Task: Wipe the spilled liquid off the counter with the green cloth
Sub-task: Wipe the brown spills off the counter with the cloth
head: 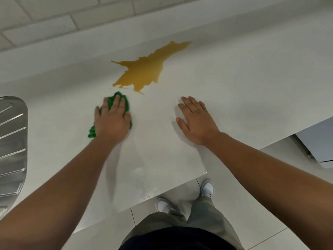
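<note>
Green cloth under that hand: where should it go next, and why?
Probably slide it forward and slightly right into the spilled liquid. The left hand presses the green cloth flat on the counter, just short of the puddle's near edge, and most of the puddle lies beyond it.

The counter [225, 98] in front of you is a pale, smooth slab with a soft sheen, and it gleams brighter near its front edge. The spill [144, 73] on it is a thin amber liquid with a flat, even surface. Your cloth [115, 99] is soft green fabric, crumpled and matt. To your left, the drainboard [12, 138] is brushed metal, and its raised ribs catch sharp highlights. The wall tiles [54, 18] behind are pale and fairly matt, with grey grout lines. The floor tiles [243, 213] look smooth and lightly glossy. Your trousers [207, 217] are matt woven cloth.
</note>
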### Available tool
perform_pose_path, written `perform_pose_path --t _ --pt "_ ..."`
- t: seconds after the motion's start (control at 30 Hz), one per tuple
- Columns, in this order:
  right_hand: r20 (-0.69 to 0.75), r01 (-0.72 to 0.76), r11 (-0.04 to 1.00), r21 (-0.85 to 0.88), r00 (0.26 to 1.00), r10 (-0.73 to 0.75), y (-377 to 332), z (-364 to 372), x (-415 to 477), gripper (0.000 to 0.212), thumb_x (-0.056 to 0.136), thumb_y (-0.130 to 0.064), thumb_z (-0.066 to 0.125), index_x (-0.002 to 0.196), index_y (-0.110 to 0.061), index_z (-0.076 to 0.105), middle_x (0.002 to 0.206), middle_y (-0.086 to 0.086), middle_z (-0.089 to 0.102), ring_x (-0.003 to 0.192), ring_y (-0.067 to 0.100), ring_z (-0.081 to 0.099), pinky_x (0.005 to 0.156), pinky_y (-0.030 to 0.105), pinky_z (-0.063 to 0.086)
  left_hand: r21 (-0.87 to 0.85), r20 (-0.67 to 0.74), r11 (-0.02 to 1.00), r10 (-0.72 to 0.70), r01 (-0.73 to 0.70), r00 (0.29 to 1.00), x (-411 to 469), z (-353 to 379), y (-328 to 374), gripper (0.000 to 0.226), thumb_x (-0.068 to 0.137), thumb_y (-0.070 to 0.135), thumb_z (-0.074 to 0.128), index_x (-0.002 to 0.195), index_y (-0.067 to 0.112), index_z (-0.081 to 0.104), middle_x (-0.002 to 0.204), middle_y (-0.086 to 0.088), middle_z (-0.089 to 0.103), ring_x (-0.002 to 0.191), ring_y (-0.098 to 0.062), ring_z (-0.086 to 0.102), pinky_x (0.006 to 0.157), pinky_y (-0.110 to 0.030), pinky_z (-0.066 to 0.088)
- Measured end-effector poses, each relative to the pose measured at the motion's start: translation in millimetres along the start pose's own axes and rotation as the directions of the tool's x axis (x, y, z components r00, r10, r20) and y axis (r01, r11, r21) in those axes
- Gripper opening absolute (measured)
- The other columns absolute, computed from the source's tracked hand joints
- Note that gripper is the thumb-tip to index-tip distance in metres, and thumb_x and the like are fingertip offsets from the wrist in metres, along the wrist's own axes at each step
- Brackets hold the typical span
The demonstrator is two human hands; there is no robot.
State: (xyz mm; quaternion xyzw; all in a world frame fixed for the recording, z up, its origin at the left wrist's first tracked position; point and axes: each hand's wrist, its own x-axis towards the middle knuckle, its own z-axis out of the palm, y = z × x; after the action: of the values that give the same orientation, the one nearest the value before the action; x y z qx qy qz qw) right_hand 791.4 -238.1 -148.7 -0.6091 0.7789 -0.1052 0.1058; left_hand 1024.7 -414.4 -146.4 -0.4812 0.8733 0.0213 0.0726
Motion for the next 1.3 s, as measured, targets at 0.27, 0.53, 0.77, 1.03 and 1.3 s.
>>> perform_pose_path --t 0.27,0.53,0.77,1.03,1.3 --pt "-0.049 -0.022 0.999 0.031 0.999 0.024 34.2 -9.9 -51.3 0.066 0.099 -0.047 0.018 0.147 -0.009 0.041 0.159 0.009 0.031 0.149 0.027 0.02 0.122 0.048 0.014 -0.025 0.025 0.85 0.527 -0.527 0.849 -111.4 11.7 127.5 0.058 0.101 0.045 0.024 0.155 0.025 0.024 0.163 0.004 0.017 0.152 -0.026 0.006 0.12 -0.053 0.012" --pt "-0.043 -0.138 0.99 -0.012 0.99 0.137 89.9 -26.3 -96.5 0.067 0.098 -0.051 0.018 0.151 -0.012 0.033 0.161 0.008 0.026 0.151 0.026 0.015 0.123 0.048 0.012 0.028 0.055 0.957 0.286 -0.288 0.957 -81.9 9.6 63.9 0.062 0.1 0.049 0.013 0.155 0.025 0.023 0.163 0.004 0.02 0.151 -0.025 0.007 0.12 -0.05 0.016" --pt "-0.037 -0.211 0.977 -0.017 0.977 0.21 136.2 -39.7 -120.5 0.069 0.098 -0.053 0.014 0.152 -0.013 0.03 0.163 0.008 0.022 0.152 0.026 0.01 0.123 0.047 0.006 -0.023 0.005 0.974 0.226 -0.226 0.974 -26.2 -3.3 202.7 0.062 0.098 0.044 0.015 0.157 0.022 0.015 0.165 0.003 0.011 0.151 -0.03 0.006 0.119 -0.054 0.013" --pt "-0.037 -0.25 0.968 -0.001 0.967 0.25 205.3 -58.3 -139.7 0.067 0.1 -0.05 0.017 0.152 -0.011 0.03 0.162 0.01 0.023 0.152 0.026 0.011 0.123 0.048 0.009 -0.003 0.052 0.676 0.736 -0.737 0.675 -88.0 -0.9 236.0 0.055 0.101 0.042 0.031 0.154 0.027 0.028 0.162 0.007 0.019 0.152 -0.021 0.007 0.12 -0.05 0.014" --pt "-0.041 -0.255 0.967 0.006 0.966 0.255 255.7 -70.5 -140.8 0.063 0.101 -0.047 0.02 0.152 -0.013 0.03 0.163 0.008 0.02 0.152 0.024 0.007 0.124 0.047 0.007 -0.016 -0.024 0.965 0.262 -0.263 0.965 2.8 -10.3 311.3 0.06 0.1 0.043 0.018 0.156 0.022 0.018 0.164 0.003 0.013 0.15 -0.029 0.008 0.12 -0.053 0.012"
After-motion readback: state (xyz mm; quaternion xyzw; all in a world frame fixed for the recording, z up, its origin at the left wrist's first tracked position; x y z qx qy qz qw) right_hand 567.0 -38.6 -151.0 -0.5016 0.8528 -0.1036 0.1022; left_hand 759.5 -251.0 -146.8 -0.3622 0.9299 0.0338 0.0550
